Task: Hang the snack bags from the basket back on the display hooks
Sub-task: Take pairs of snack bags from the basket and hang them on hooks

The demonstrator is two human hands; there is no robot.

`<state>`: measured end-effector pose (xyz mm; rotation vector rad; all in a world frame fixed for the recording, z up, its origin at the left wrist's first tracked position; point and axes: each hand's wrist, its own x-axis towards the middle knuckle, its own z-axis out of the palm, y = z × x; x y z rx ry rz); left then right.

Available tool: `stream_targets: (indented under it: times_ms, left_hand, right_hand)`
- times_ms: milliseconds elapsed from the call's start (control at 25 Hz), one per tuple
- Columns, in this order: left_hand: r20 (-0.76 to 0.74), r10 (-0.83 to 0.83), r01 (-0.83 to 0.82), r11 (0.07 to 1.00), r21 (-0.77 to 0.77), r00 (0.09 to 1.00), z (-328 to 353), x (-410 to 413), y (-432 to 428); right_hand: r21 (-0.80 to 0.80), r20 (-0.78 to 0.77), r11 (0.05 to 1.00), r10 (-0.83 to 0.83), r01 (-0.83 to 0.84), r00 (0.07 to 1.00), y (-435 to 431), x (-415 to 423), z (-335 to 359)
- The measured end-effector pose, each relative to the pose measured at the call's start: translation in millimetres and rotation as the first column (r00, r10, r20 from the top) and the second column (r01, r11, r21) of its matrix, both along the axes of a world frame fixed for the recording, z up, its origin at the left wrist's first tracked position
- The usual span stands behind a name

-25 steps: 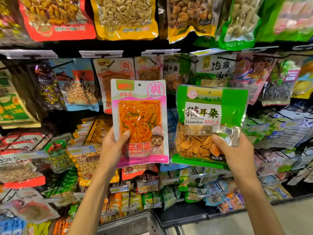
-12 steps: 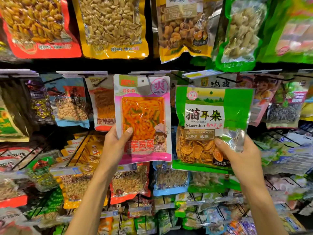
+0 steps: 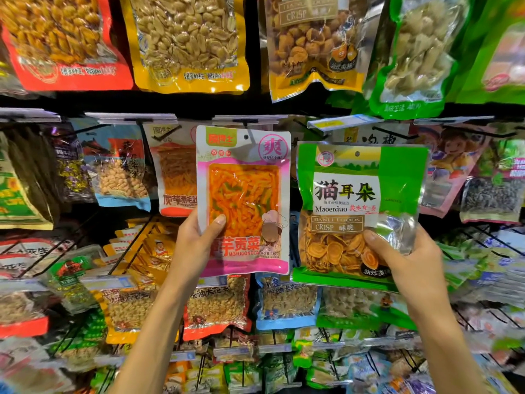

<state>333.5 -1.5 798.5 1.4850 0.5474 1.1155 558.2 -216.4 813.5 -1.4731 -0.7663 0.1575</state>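
Observation:
My left hand (image 3: pixel 196 245) grips the lower left of a pink and white snack bag (image 3: pixel 244 191) with orange strips inside. Its top hole sits just below a display hook (image 3: pixel 245 120) in the middle row. My right hand (image 3: pixel 403 257) grips the lower right corner of a green bag of round crisps (image 3: pixel 355 206), held upright beside the pink one, slightly lower. The basket is out of view.
Rows of hanging snack bags fill the wall: peanut bags (image 3: pixel 187 38) above, an orange bag (image 3: pixel 173 172) left of the pink one, nut bags (image 3: pixel 216 305) below. Black wire hooks with price strips (image 3: pixel 341 122) stick out toward me.
Both hands have raised their bags toward the middle hook row. The pink bag's top now reaches the hook, and the view has tilted up so the basket is gone from sight.

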Motion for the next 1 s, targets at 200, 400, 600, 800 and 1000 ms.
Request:
stream_targets:
  times_ms: [200, 400, 600, 800, 1000]
  left_hand:
    - [0.015, 0.012, -0.012, 1.000, -0.004, 1.000, 1, 5, -1]
    - [0.016, 0.020, -0.020, 1.000, -0.011, 1.000, 0, 11, 3]
    - [0.009, 0.020, -0.020, 1.000, 0.024, 1.000, 3, 20, 15]
    - [-0.003, 0.056, -0.056, 0.998, 0.007, 0.998, 7, 32, 28]
    - [-0.045, 0.088, -0.086, 0.996, 0.035, 0.995, 5, 40, 35]
  right_hand:
    - [0.007, 0.002, 1.000, 0.007, -0.007, 1.000, 0, 4, -1]
    - [0.027, 0.021, 0.999, 0.038, -0.038, 0.999, 6, 8, 3]
    - [0.051, 0.048, 0.992, 0.117, -0.119, 0.992, 26, 18, 12]
    - [0.037, 0.039, 0.984, 0.171, -0.172, 0.985, 44, 27, 18]
    - [0.017, 0.019, 0.983, 0.180, -0.181, 0.983, 55, 37, 16]
